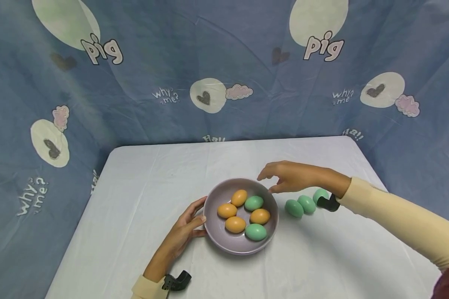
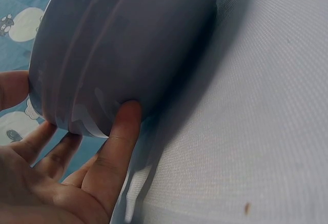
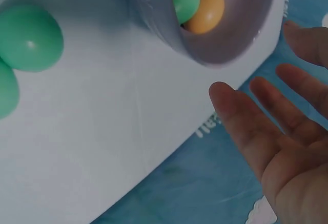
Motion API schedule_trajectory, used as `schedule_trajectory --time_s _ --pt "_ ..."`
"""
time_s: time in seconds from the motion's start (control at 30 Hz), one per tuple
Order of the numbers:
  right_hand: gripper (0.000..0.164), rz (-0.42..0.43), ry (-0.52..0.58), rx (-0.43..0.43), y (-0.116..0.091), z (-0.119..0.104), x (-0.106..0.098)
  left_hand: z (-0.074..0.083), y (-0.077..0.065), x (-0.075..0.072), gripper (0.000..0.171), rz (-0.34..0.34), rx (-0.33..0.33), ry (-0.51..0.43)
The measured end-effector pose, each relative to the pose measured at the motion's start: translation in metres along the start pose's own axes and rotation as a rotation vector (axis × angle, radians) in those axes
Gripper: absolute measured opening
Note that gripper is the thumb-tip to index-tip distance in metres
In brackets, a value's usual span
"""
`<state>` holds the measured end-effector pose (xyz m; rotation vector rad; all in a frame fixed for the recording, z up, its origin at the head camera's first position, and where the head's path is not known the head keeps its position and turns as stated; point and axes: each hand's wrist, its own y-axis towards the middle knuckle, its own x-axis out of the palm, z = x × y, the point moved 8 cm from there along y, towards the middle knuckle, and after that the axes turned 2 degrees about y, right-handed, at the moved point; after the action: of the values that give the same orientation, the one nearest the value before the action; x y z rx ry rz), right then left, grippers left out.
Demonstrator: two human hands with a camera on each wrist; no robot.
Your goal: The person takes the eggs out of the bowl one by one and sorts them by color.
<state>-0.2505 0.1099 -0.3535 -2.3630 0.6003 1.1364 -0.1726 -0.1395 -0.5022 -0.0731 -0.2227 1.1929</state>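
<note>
A mauve bowl [image 1: 217, 239] stands on the white table, holding several orange eggs [image 1: 235, 224] and two green eggs [image 1: 256, 232]. My left hand [image 1: 183, 232] grips the bowl's left side, thumb at the rim and fingers spread along the outer wall, as the left wrist view also shows. Over the bowl's far right rim hovers my right hand [image 1: 293, 176], its fingers apart and nothing between them. In the right wrist view, the right hand's fingers [image 3: 241, 111] lie just off the bowl's rim. To the right of the bowl, three green eggs [image 1: 307, 204] lie in a row below the right wrist.
The white table [image 1: 153, 187] has its far edge against a blue printed cloth [image 1: 232, 120], which also hangs at both sides. Dark straps with cameras sit on the wrists, and the right one [image 1: 328, 203] overlaps the farthest loose green egg.
</note>
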Motion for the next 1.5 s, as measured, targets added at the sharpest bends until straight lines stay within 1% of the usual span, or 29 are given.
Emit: schedule_trajectory --time_s 0.07,0.2,0.3,0.43,0.6,0.77,0.87,1.0,1.1,1.2,1.37,1.5 --pt "0.040 -0.021 -0.009 -0.013 0.005 -0.002 0.003 -0.001 0.000 -0.001 0.060 0.004 -0.004 -0.002" --pt "0.040 -0.076 -0.019 -0.004 0.014 -0.006 0.010 -0.002 0.000 -0.001 0.060 0.003 -0.003 -0.007" --pt "0.039 -0.110 -0.025 0.002 0.020 -0.011 0.013 -0.002 0.000 -0.001 0.061 -0.010 0.007 -0.008" --pt "0.039 -0.136 -0.029 -0.010 0.028 -0.015 0.016 -0.001 0.000 -0.001 0.063 -0.021 0.016 -0.002" --pt "0.039 -0.157 -0.060 -0.042 0.039 -0.016 0.023 0.000 0.001 -0.002 0.063 -0.018 0.012 0.006" --pt "0.039 -0.215 -0.100 -0.036 0.045 -0.015 0.034 -0.001 0.001 -0.001 0.063 -0.021 0.014 0.009" --pt "0.038 -0.250 -0.118 -0.035 0.048 -0.017 0.037 -0.002 0.001 -0.001 0.063 -0.016 0.013 0.007" --pt "0.037 -0.265 -0.146 -0.051 0.054 -0.021 0.038 -0.004 0.002 -0.003 0.061 0.004 0.005 0.005" --pt "0.037 -0.284 -0.158 -0.040 0.058 -0.022 0.040 -0.004 0.001 -0.003 0.061 0.004 -0.003 0.006" --pt "0.036 -0.317 -0.163 -0.025 0.061 -0.022 0.044 -0.004 0.001 -0.001 0.062 -0.010 -0.001 0.009" --pt "0.036 -0.340 -0.191 -0.017 0.066 -0.021 0.047 -0.003 0.001 -0.002 0.062 0.000 -0.001 0.000" --pt "0.036 -0.357 -0.216 0.032 0.067 -0.016 0.051 -0.002 0.000 -0.002 0.061 0.002 -0.006 0.000"
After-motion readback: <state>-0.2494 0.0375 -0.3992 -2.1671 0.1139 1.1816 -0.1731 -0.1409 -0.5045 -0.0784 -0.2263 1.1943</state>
